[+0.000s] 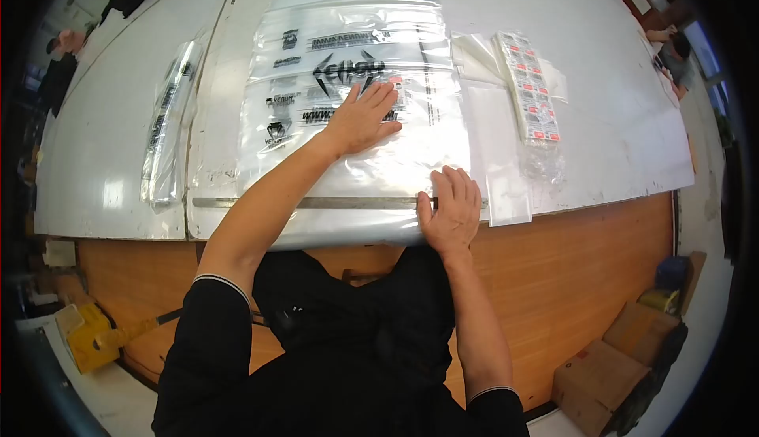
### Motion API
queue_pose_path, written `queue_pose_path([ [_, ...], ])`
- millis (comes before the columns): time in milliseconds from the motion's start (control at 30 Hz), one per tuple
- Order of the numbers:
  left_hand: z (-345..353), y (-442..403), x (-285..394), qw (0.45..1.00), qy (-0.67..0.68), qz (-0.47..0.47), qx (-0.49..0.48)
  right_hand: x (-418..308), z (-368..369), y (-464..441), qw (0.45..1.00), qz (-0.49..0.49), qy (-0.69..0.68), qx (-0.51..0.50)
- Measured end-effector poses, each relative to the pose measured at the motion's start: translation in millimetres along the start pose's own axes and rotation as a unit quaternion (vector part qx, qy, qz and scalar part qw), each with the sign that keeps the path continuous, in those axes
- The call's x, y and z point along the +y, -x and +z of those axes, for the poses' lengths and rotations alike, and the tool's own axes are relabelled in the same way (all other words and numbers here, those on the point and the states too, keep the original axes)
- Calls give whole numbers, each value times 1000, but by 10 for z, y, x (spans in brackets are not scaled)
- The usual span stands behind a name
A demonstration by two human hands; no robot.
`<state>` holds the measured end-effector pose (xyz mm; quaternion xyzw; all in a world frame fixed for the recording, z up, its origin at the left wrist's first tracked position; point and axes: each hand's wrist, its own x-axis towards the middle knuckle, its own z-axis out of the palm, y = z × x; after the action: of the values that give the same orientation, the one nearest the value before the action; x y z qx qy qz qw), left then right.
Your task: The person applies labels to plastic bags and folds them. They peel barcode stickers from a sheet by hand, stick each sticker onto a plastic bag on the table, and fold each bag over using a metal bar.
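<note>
A stack of clear plastic bags printed with black lettering lies on the white table, its near end hanging over the front edge. My left hand rests flat on the printed middle of the bags, fingers stretched out. Across the near part of the stack runs a long thin metal ruler. Over the ruler's right end lies my right hand, thumb apart from the fingers, pressing at the right edge of the bags. The ruler is partly hidden under this hand and behind my left forearm.
On the left lies a rolled clear plastic bundle. To the right are a strip of labels in plastic and flat whitish sheets. Cardboard boxes stand on the floor at lower right, a yellow object at lower left. Other people sit around the table.
</note>
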<state>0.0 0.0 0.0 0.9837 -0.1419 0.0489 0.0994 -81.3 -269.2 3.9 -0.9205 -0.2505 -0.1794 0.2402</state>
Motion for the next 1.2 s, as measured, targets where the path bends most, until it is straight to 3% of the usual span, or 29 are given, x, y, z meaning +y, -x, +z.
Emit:
queue_pose_path([
  [167, -136, 2, 46, 997, 35, -24, 63, -42, -19, 31, 1000, 0, -4, 7],
  [300, -878, -125, 237, 955, 200, -19, 220, -30, -7, 38, 1000, -3, 2, 11],
  [367, -1388, -40, 559, 900, 314, 38, 301, -34, 1, -11, 1000, -1, -6, 13],
  [467, -2005, 136, 1027, 789, 497, 112, 342, -16, 21, -42, 999, -21, 11, 41],
  [833, -2408, 621, 1645, 640, 714, 206, 198, 30, 57, -6, 1000, -20, 11, 21],
  [867, -2387, 667, 1713, 623, 730, 219, 174, -72, -103, -87, 996, 65, -53, -42],
  [967, -2344, 733, 1927, 570, 776, 247, 112, 44, 78, 9, 1000, -13, 7, 13],
  [1000, -2320, 757, 1994, 557, 785, 252, 96, -55, -111, -79, 992, 87, -68, -64],
  [1067, -2311, 767, 2080, 543, 793, 264, 79, -121, -161, -203, 985, 114, -97, -82],
  [1133, -2317, 775, 2136, 527, 802, 272, 72, -43, -20, -49, 1000, -19, 5, 21],
  [1200, -2274, 834, 2205, 510, 810, 282, 61, -41, 56, -12, 999, -15, 22, 18],
])
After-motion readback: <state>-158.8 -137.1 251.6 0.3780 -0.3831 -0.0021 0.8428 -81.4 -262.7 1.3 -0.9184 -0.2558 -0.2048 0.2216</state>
